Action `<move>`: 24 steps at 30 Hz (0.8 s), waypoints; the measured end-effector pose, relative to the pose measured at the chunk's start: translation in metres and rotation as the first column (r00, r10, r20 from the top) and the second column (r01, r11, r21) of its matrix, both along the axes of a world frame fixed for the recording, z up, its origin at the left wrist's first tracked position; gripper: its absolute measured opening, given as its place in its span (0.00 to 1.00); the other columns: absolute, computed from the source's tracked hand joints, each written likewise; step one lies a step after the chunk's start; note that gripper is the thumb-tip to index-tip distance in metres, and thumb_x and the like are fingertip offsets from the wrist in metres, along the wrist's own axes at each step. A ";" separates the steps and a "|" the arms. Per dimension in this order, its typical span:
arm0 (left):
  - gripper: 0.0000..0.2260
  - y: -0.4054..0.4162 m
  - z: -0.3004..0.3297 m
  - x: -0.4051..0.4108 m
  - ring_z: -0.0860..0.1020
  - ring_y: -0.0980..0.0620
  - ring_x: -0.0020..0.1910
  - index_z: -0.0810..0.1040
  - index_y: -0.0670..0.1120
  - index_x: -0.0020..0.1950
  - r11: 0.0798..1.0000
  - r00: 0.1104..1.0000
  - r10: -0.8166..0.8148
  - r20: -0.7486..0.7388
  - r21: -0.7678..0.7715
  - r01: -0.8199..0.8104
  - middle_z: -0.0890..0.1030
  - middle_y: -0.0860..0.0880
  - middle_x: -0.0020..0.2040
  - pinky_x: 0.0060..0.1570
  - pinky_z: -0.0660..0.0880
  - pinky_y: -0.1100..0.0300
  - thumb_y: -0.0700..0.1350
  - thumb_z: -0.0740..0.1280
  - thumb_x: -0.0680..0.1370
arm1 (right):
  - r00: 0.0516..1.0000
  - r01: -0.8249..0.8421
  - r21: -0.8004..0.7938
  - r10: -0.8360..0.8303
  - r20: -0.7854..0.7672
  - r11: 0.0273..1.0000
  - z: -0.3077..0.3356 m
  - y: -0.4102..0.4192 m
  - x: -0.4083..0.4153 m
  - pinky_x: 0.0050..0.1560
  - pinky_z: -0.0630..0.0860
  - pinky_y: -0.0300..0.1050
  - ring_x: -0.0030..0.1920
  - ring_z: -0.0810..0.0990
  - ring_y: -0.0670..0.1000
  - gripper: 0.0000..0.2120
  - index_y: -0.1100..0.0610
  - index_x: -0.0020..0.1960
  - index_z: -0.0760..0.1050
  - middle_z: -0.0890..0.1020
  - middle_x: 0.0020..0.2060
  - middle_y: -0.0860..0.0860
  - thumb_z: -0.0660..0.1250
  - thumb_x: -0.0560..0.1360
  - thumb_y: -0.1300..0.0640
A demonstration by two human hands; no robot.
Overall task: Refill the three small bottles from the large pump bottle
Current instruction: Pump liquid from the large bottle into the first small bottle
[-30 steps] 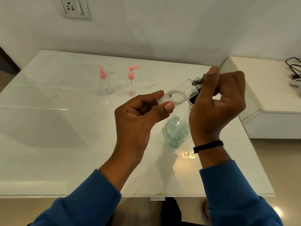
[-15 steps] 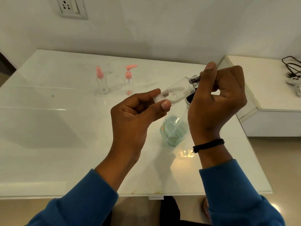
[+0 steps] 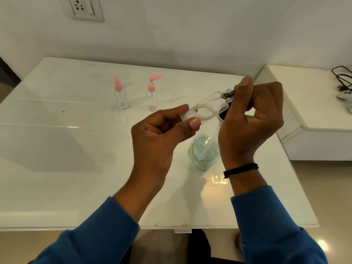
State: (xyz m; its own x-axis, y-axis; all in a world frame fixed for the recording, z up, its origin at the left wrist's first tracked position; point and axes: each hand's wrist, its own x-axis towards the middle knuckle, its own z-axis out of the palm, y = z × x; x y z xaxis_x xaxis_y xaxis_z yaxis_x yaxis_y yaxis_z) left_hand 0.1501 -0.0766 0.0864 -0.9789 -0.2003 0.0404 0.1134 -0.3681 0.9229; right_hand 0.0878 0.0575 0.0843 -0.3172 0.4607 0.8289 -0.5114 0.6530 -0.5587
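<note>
Your left hand (image 3: pixel 162 134) pinches the base of a small clear bottle (image 3: pixel 204 109) between thumb and forefinger, holding it tilted above the counter (image 3: pixel 57 149) with its neck pointing up and to the right. Your right hand (image 3: pixel 249 119) is curled around the neck end of that bottle, thumb raised, fingers folded over whatever cap sits there; the cap itself is hidden, and only dark threads show at the neck. Both hands are close together, joined by the bottle between them.

Directly below the hands stands the large bottle (image 3: pixel 202 153), clear with pale blue-green liquid inside; its dark pump top is partly hidden behind your right wrist. A black band (image 3: pixel 241 169) circles that wrist.

Farther back on the counter, well apart from your hands, two more small bottles stand upright side by side: the left one (image 3: pixel 120 95) with a pink cap, the right one (image 3: pixel 152 96) with a pink pump spout pointing right. Both look nearly empty.

A wall socket (image 3: pixel 83 8) sits above the counter, and a dark cable (image 3: pixel 342 77) lies on the lower shelf at the right.
</note>
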 end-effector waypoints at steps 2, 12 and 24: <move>0.21 0.000 0.000 0.000 0.87 0.46 0.48 0.83 0.40 0.57 1.000 1.000 0.000 0.006 0.013 0.000 0.88 0.48 0.48 0.47 0.83 0.57 0.43 0.76 0.66 | 1.000 -0.002 0.004 0.002 0.016 1.000 -0.001 0.000 0.000 0.34 0.69 0.58 0.34 0.70 0.53 0.18 0.64 0.33 0.73 0.73 0.31 0.55 0.67 0.81 0.64; 0.20 0.000 0.000 0.001 0.87 0.44 0.48 0.84 0.40 0.56 1.000 1.000 -0.004 0.000 0.025 0.004 0.88 0.46 0.47 0.48 0.83 0.56 0.42 0.76 0.66 | 1.000 -0.007 -0.003 0.007 -0.001 1.000 -0.001 0.000 0.001 0.34 0.68 0.53 0.35 0.69 0.49 0.18 0.64 0.32 0.73 0.72 0.31 0.54 0.67 0.81 0.64; 0.19 0.001 -0.002 0.000 0.86 0.43 0.47 0.84 0.42 0.55 1.000 1.000 -0.001 0.005 0.028 0.001 0.88 0.46 0.47 0.48 0.83 0.56 0.42 0.77 0.65 | 1.000 -0.007 0.017 0.007 0.006 1.000 0.001 0.003 -0.001 0.34 0.67 0.48 0.34 0.69 0.50 0.18 0.64 0.32 0.73 0.72 0.30 0.54 0.67 0.81 0.65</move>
